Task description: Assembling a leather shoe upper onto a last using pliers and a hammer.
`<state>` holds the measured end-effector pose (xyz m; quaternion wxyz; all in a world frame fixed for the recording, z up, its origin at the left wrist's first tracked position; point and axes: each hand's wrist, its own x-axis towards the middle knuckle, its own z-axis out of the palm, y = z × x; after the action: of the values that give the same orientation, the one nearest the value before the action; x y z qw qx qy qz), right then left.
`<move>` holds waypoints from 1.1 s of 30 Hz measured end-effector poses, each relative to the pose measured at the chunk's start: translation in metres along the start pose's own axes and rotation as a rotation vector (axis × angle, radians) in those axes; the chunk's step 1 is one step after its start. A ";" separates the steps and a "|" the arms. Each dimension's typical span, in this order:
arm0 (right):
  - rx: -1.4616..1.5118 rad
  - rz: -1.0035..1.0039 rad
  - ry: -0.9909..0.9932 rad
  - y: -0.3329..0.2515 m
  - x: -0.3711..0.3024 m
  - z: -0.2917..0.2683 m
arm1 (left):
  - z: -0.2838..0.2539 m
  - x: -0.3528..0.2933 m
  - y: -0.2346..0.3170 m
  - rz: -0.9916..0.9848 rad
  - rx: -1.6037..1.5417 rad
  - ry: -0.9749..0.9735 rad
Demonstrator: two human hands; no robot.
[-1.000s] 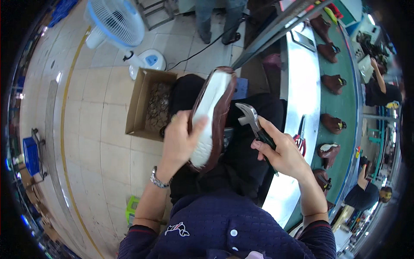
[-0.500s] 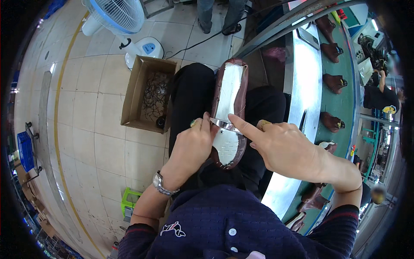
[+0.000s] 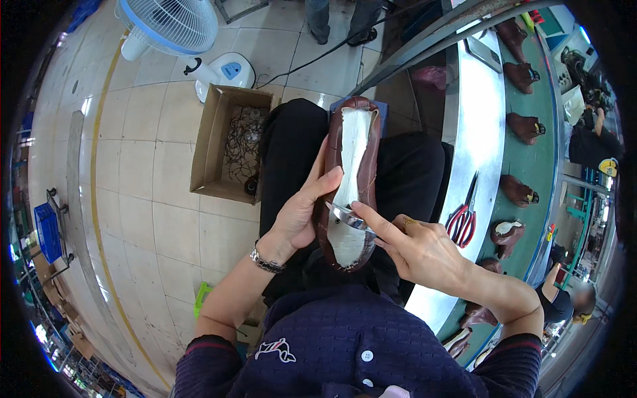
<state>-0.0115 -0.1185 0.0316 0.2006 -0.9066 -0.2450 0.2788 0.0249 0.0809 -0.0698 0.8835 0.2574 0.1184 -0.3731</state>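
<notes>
A brown leather shoe lies sole side up over my lap, its white insole showing and its leather edges folded in around it. My left hand grips the shoe's left side, fingers under the edge and thumb on the rim of the insole. Across the narrow part of the shoe lies a curved, shiny metal tool. My right hand holds this tool from the right, index finger stretched along its top; the rest of its grip is hidden under the palm.
Right of my legs runs a metal ledge bearing red-handled scissors and a phone. Beyond it, a green conveyor carries several brown shoes. A cardboard box with dark tangled scraps stands at my left; a fan is behind it.
My left hand has left the metal tool's left end and moved onto the shoe's left side. My right hand stays on the tool. The scissors' red handles have come into sight.
</notes>
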 end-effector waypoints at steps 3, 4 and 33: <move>0.005 -0.043 0.023 0.004 0.000 -0.007 | 0.008 0.003 -0.001 0.055 0.076 0.013; 0.032 -0.063 0.007 0.004 0.004 -0.016 | 0.010 0.004 0.000 0.086 0.116 0.015; -0.290 -0.064 0.159 0.027 0.070 -0.045 | -0.004 0.000 0.021 -0.019 0.402 0.021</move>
<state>0.0752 -0.1111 0.0237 0.0952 -0.9370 -0.2947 0.1616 0.0399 0.0952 -0.0653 0.8095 0.4314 0.0533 -0.3947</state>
